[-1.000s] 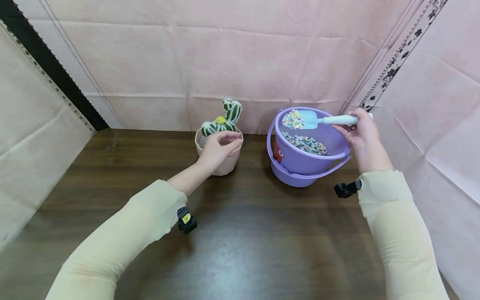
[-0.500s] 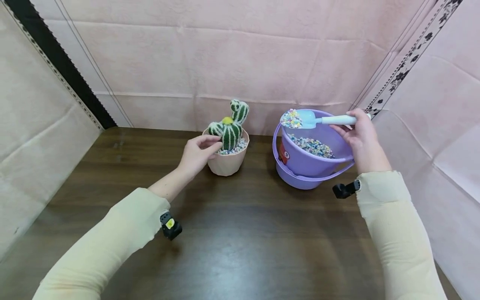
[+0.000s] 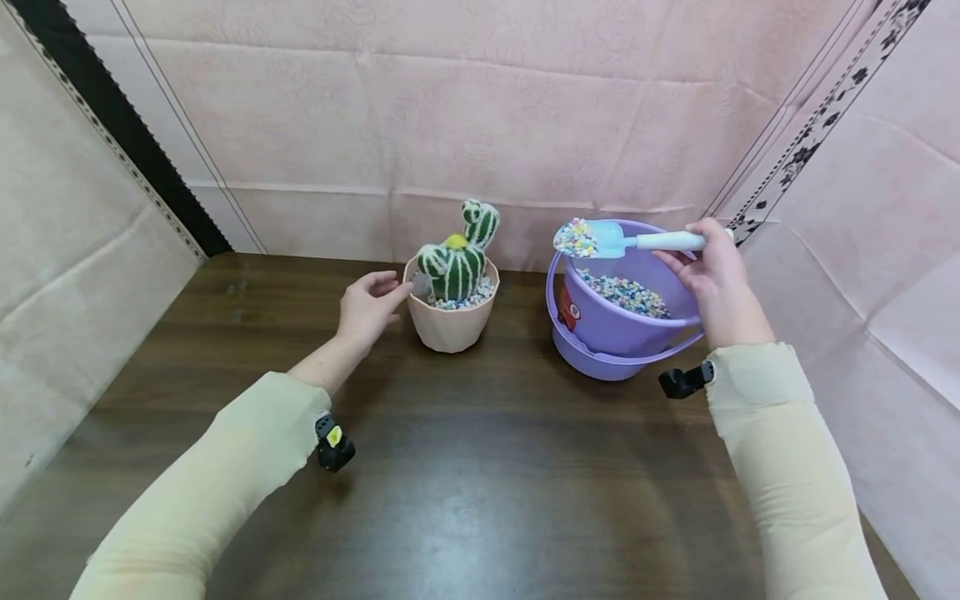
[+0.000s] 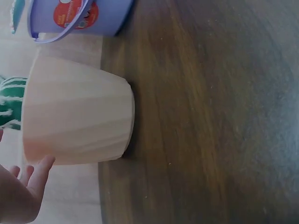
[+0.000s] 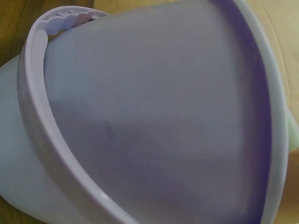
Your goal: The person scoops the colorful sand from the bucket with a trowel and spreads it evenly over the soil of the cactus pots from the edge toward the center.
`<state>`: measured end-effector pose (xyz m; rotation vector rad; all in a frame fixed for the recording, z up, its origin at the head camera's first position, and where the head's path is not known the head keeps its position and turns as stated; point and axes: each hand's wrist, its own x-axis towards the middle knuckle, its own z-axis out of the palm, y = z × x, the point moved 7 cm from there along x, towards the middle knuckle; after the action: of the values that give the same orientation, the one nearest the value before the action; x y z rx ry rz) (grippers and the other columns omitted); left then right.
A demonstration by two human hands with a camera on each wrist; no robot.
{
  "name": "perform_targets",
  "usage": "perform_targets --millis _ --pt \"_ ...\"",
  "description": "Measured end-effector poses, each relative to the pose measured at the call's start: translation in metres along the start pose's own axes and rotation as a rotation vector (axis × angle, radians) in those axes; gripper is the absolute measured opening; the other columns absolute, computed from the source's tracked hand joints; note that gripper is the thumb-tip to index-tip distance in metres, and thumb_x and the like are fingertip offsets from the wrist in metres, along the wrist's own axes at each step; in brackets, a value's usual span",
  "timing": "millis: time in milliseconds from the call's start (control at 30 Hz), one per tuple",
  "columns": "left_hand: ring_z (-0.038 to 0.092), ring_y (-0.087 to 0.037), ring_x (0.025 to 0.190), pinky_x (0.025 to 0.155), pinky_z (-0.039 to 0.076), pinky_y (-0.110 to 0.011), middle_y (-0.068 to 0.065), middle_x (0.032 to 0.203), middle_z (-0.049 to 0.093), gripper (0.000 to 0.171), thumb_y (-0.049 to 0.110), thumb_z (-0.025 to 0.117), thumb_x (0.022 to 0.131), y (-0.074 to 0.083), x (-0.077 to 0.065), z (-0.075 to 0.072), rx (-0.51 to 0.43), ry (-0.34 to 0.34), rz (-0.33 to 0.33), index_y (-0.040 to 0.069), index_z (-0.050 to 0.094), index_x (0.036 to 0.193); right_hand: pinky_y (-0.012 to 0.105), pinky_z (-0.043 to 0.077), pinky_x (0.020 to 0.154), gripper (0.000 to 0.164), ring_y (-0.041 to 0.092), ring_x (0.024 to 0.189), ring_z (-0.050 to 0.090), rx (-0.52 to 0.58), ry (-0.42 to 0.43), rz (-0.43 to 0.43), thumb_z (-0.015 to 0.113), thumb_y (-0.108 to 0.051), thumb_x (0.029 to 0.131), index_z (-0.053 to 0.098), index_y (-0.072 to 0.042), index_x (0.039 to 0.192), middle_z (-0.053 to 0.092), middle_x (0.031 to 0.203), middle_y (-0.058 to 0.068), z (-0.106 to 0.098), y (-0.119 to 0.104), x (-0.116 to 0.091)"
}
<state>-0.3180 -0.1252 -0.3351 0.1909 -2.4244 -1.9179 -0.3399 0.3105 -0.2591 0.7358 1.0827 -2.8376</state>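
A dark brown wood-grain table [image 3: 525, 433] spreads towards 6 o'clock, where a pale patch of light [image 3: 465, 508] shines on its top. Creased, pale cloth stands on 3 sides: a pinkish back wall [image 3: 480, 117] at 12 o'clock, a left wall [image 3: 67, 267] at 9 and a right wall [image 3: 892, 275] at 3. A black strip [image 3: 112, 129] slants at 10 o'clock, a flowered border [image 3: 830, 119] at 2.

From above, the head view looks forward and down across the table [image 3: 465, 467]. Turned sideways, the left wrist view faces the pot [image 4: 77, 112] up close; the right wrist view sits nearer still to the purple bucket [image 5: 154, 112], which all 3 share, at upper left in the left wrist frame.
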Motion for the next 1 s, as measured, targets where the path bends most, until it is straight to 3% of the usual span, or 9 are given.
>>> perform_targets --millis 100,233,367,467,633,733,867,1000 --pt "0.058 -0.026 0.112 0.087 0.056 -0.037 -0.015 0.131 0.054 0.052 0.027 0.063 0.089 -0.005 0.003 0.007 -0.021 -0.014 -0.031 0.004 0.048 0.132 0.045 0.053 0.087 0.019 0.031 0.083 0.061 0.003 -0.003 0.006 0.062 0.002 0.081 0.045 -0.007 0.083 0.044 0.098 0.008 0.000 0.003 0.000" --pt "0.059 -0.025 0.108 0.082 0.057 -0.034 -0.015 0.127 0.057 0.046 0.022 0.063 0.088 -0.008 0.007 0.013 -0.010 0.000 -0.030 0.004 0.051 0.129 0.045 0.056 0.082 0.018 0.032 0.075 0.062 -0.002 -0.001 0.006 0.062 0.001 0.081 0.045 -0.006 0.080 0.045 0.097 0.009 0.000 0.005 0.001" --pt "0.060 -0.026 0.107 0.082 0.057 -0.034 -0.016 0.127 0.058 0.041 0.014 0.060 0.090 -0.008 0.015 0.013 -0.029 0.000 -0.031 0.002 0.053 0.128 0.044 0.051 0.091 0.018 0.028 0.086 0.060 -0.003 0.000 0.007 0.062 0.002 0.082 0.046 -0.006 0.080 0.046 0.097 0.009 0.001 0.007 0.001" --pt "0.057 -0.027 0.113 0.090 0.054 -0.042 -0.017 0.131 0.055 0.041 0.011 0.057 0.091 -0.009 0.022 0.014 -0.076 -0.039 -0.051 0.002 0.051 0.131 0.041 0.043 0.100 0.017 0.026 0.094 0.057 -0.016 -0.007 0.009 0.062 0.002 0.081 0.046 -0.006 0.079 0.046 0.097 0.009 0.002 0.010 0.001" --pt "0.052 -0.027 0.119 0.097 0.049 -0.047 -0.017 0.136 0.050 0.044 0.011 0.054 0.094 -0.012 0.030 0.014 -0.107 -0.077 -0.081 0.003 0.046 0.136 0.040 0.042 0.101 0.014 0.025 0.087 0.058 -0.052 -0.012 0.015 0.059 0.000 0.084 0.047 -0.006 0.080 0.047 0.094 0.009 0.004 0.015 0.001" --pt "0.055 -0.024 0.114 0.093 0.052 -0.043 -0.017 0.132 0.053 0.042 0.014 0.054 0.094 -0.011 0.028 0.014 -0.092 -0.035 -0.087 0.002 0.048 0.134 0.042 0.052 0.091 0.012 0.025 0.081 0.059 -0.069 -0.015 0.009 0.057 -0.001 0.085 0.048 -0.006 0.080 0.047 0.094 0.009 0.005 0.017 0.000" --pt "0.059 -0.019 0.099 0.084 0.057 -0.034 -0.016 0.122 0.058 0.043 0.020 0.060 0.090 -0.009 0.018 0.017 -0.049 0.028 -0.076 0.000 0.052 0.127 0.043 0.055 0.083 0.010 0.024 0.088 0.057 -0.082 -0.025 0.000 0.056 -0.001 0.085 0.049 -0.005 0.079 0.047 0.096 0.008 0.007 0.017 0.001" --pt "0.059 -0.016 0.092 0.082 0.058 -0.032 -0.018 0.120 0.058 0.043 0.018 0.061 0.089 -0.009 0.016 0.023 -0.042 0.018 -0.063 -0.001 0.050 0.126 0.042 0.051 0.090 0.009 0.023 0.097 0.054 -0.096 -0.031 -0.006 0.054 -0.003 0.087 0.049 -0.006 0.081 0.045 0.100 0.007 0.010 0.017 0.002"
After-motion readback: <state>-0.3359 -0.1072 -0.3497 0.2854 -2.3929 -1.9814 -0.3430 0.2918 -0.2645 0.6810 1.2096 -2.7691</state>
